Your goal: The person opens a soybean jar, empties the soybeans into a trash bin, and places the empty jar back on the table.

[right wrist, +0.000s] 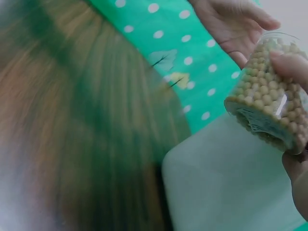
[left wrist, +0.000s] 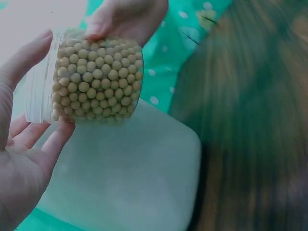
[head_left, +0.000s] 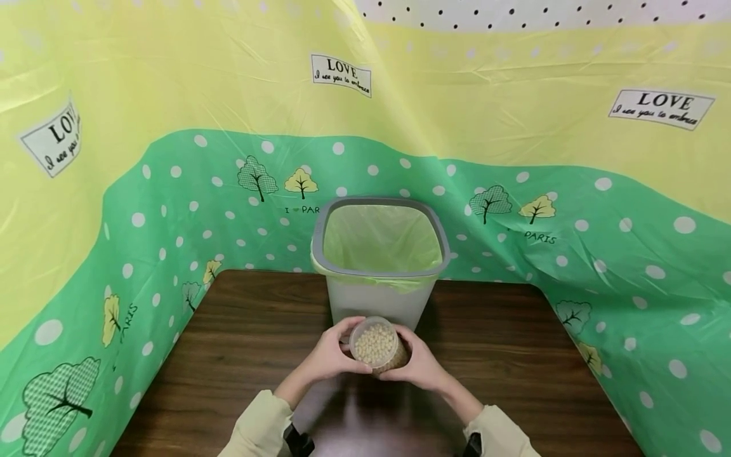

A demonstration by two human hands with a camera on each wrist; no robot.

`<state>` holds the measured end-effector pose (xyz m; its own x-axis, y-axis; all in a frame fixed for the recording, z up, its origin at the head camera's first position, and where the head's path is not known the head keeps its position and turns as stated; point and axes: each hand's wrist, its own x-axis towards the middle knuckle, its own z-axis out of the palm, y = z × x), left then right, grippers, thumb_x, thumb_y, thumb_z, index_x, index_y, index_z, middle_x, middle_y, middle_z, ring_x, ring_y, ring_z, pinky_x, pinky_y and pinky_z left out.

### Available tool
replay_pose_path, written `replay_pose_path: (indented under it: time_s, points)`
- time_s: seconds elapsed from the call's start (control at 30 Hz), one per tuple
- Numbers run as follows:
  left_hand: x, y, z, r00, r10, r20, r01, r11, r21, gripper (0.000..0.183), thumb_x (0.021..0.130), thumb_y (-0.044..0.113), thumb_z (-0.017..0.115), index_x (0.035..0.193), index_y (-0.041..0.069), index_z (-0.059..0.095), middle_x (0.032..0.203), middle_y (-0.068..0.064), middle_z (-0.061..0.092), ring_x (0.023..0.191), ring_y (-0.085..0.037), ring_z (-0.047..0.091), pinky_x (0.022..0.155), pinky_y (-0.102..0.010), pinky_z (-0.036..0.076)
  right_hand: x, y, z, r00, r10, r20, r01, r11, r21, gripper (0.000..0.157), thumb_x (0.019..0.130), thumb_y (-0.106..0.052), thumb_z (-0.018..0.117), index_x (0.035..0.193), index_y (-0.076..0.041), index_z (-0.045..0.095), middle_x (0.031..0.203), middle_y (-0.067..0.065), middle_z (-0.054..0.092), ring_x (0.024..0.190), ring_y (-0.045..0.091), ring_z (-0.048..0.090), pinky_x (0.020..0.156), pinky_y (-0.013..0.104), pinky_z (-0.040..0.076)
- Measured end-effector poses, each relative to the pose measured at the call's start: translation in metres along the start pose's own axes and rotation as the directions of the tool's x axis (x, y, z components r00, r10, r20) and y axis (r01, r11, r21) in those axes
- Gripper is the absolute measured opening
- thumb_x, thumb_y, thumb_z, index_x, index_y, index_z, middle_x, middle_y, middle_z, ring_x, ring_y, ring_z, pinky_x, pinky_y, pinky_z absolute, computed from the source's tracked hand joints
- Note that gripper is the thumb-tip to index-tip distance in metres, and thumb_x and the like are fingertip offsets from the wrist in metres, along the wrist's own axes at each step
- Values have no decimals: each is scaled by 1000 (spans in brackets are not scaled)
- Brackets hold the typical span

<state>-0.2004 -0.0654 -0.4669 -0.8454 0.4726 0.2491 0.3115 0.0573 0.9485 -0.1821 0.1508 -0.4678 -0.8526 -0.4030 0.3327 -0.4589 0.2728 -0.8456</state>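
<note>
Both hands hold a clear plastic jar point(head_left: 375, 343) full of pale round beans, tilted in front of a bin. My left hand point(head_left: 335, 353) grips the jar's top end, its thumb and fingers spread around the translucent rim or lid. On the other side, my right hand point(head_left: 422, 365) holds the jar's body. In the left wrist view the jar point(left wrist: 98, 82) lies sideways with beans packed against its wall. A printed label shows on the base of the jar point(right wrist: 264, 94) in the right wrist view. Whether the top is covered I cannot tell.
Just beyond the hands stands a pale bin point(head_left: 377, 299) with a grey rim point(head_left: 379, 202) and a light green liner bag point(head_left: 382, 241). It rests on a dark wooden table point(head_left: 257, 330). Patterned yellow and green cloth point(head_left: 188, 171) encloses the table's back and sides.
</note>
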Motion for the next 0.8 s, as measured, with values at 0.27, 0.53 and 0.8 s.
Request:
replay_pose_path:
  time_s: [0.27,0.53,0.8]
  points:
    - [6,30,-5,996,91,-8,-91,968,-232,78,62,-11,76,131,-5,40,128,-26,44,116,-34,44,77,-31,52,11,-38,-10,982,-166,-85,170,984,50,71,65,2,75,127,9,41,115,24,50,101,8,50,80,28,46]
    - [9,40,-4,995,96,3,-93,970,-223,76,65,-5,77,131,-4,40,127,-25,45,114,-28,47,81,-30,50,15,-16,-5,907,-360,-216,350,933,-86,76,70,-32,77,125,9,44,110,23,56,99,13,56,80,24,47]
    - [15,48,-14,984,145,106,-123,974,-192,86,68,30,80,136,-1,36,134,-22,41,121,-24,43,90,-28,44,16,-18,-11,929,-319,-188,344,931,119,70,73,-31,72,125,8,46,112,9,59,96,11,57,81,24,47]
